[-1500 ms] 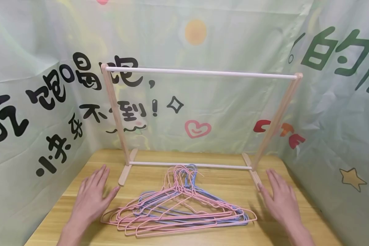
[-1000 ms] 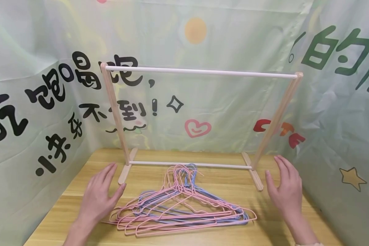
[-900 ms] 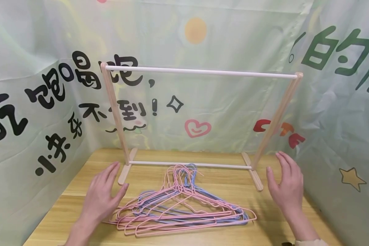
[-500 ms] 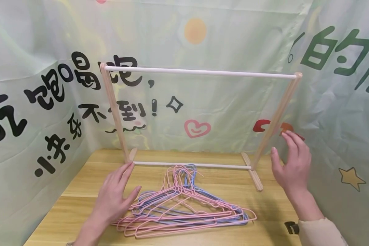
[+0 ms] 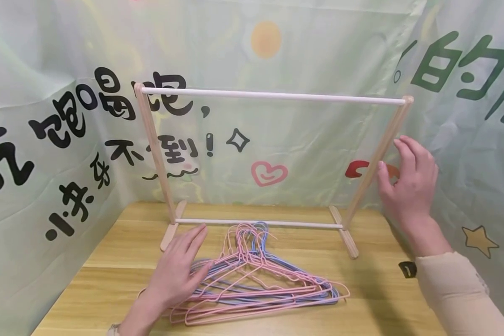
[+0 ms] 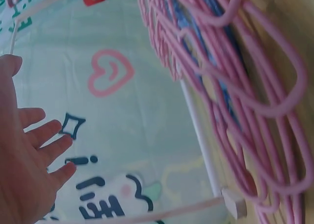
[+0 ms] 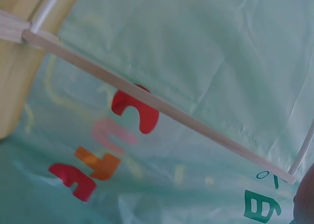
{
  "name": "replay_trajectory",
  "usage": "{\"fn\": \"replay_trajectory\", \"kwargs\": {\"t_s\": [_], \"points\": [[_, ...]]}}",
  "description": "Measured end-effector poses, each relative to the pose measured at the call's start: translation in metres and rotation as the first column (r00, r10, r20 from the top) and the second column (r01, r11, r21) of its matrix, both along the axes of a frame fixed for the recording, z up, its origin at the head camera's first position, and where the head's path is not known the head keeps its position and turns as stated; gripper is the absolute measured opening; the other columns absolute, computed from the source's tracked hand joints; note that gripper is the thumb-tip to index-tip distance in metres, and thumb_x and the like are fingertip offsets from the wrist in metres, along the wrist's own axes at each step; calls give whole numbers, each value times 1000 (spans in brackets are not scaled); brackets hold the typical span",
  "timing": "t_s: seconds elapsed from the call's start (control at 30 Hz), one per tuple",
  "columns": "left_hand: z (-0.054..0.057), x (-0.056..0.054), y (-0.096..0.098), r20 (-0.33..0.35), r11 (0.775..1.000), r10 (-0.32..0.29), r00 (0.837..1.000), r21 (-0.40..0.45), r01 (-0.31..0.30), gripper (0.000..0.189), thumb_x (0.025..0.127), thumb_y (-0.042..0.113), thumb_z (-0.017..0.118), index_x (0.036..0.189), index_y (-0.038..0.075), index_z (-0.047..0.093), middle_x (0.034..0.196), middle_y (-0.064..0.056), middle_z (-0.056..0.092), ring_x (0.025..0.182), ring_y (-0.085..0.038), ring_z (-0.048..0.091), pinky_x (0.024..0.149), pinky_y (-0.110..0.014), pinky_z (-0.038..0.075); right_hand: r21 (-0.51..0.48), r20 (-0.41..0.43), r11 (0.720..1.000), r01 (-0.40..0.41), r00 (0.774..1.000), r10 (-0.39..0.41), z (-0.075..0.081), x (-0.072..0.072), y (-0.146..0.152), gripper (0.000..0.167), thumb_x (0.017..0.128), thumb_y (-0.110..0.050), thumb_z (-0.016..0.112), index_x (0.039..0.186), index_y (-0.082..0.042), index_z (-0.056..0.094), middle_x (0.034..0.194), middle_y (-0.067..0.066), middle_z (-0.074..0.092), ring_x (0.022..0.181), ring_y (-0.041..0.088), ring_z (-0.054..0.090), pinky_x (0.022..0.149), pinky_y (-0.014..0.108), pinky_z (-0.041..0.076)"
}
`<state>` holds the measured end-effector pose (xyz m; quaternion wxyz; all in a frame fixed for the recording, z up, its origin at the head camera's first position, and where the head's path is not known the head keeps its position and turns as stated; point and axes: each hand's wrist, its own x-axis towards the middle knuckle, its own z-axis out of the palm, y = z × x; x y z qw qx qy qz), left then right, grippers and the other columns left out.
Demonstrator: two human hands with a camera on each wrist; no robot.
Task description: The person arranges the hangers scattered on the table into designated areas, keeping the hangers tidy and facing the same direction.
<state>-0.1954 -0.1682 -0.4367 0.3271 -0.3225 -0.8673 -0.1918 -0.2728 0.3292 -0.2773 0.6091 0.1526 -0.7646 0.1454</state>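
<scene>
A pile of pink and blue wire hangers (image 5: 252, 295) lies on the wooden table, hooks pointing toward the rack. My left hand (image 5: 177, 270) hovers over the pile's left end with its fingers extended and nothing in it; in the left wrist view the same hand (image 6: 24, 155) is spread, apart from the hangers (image 6: 235, 77). Behind the pile stands a small rack with wooden posts and a white top rail (image 5: 273, 96). Raised beside its right post (image 5: 378, 161), my right hand (image 5: 411, 184) has loosely bent fingers and holds nothing. Only a sliver of it shows in the right wrist view.
The rack's white lower bar (image 5: 294, 224) runs just behind the hooks, and its wooden feet (image 5: 345, 233) rest on the table (image 5: 96, 280). Printed cloth (image 5: 311, 149) hangs close at the back and both sides. A dark strap end (image 5: 408, 269) sticks out by the right sleeve.
My left hand has moved right, from beside the hangers to over their left end. My right hand has risen from near the table to beside the right post. Hangers and rack stay put.
</scene>
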Motion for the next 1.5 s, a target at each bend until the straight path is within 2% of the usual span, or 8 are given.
{"fn": "replay_trajectory", "kwargs": {"t_s": [0.23, 0.43, 0.53, 0.77, 0.93, 1.07, 1.2, 1.5], "points": [[-5, 3, 16, 33, 997, -33, 999, -70, 35, 78, 93, 40, 68, 157, 4, 42, 158, -13, 46, 140, -31, 48, 114, -53, 37, 28, 49, 999, 34, 998, -35, 23, -21, 10, 60, 97, -40, 50, 141, 1, 54, 147, 21, 53, 130, 44, 50, 104, 59, 40], [-9, 8, 26, 103, 992, -25, 994, -120, 37, 77, 97, 46, 63, 160, 10, 38, 161, -9, 42, 145, -27, 43, 118, -53, 31, 41, 113, 995, 89, 989, -93, 33, -37, 26, 62, 97, -37, 52, 144, 3, 48, 148, 23, 49, 130, 47, 48, 105, 63, 38], [-11, 9, 31, 111, 990, -25, 994, -137, 40, 77, 98, 48, 61, 161, 12, 37, 161, -8, 43, 145, -26, 44, 119, -53, 31, 27, 173, 991, 128, 976, -131, 36, -44, 34, 63, 98, -37, 53, 146, 2, 45, 147, 25, 47, 130, 48, 46, 108, 63, 36], [-22, 10, 39, 63, 986, -41, 997, -159, 50, 77, 93, 46, 68, 156, 9, 45, 158, -9, 47, 141, -28, 49, 113, -56, 39, 6, 283, 981, 192, 941, -186, 41, -57, 47, 62, 99, -34, 57, 147, 2, 42, 145, 25, 45, 130, 47, 44, 111, 63, 33], [-30, 11, 44, 88, 978, -46, 995, -201, 63, 81, 92, 47, 70, 159, 12, 41, 159, -8, 46, 142, -26, 48, 113, -58, 39, 16, 336, 975, 220, 917, -213, 42, -66, 53, 63, 98, -33, 59, 147, 3, 41, 144, 26, 46, 130, 48, 43, 111, 64, 32], [-35, 14, 47, 111, 964, -45, 993, -254, 72, 80, 94, 50, 68, 159, 14, 41, 159, -7, 46, 145, -25, 45, 114, -55, 39, 33, 398, 968, 248, 885, -241, 42, -71, 55, 64, 98, -33, 61, 145, 4, 38, 141, 28, 44, 131, 48, 41, 111, 64, 31], [-39, 17, 49, 158, 950, -49, 986, -297, 95, 80, 96, 55, 65, 159, 13, 41, 161, -5, 44, 148, -23, 41, 115, -54, 38, 36, 437, 965, 258, 865, -247, 43, -75, 56, 64, 98, -34, 62, 143, 4, 37, 136, 29, 43, 128, 48, 40, 109, 65, 30], [-47, 23, 53, 287, 919, -92, 953, -344, 192, 90, 95, 67, 58, 160, 9, 37, 161, -8, 43, 146, -27, 44, 113, -56, 40, 19, 462, 971, 240, 859, -222, 38, -86, 62, 50, 99, -33, 58, 128, 4, 42, 125, 29, 45, 121, 49, 40, 103, 64, 31]]}}
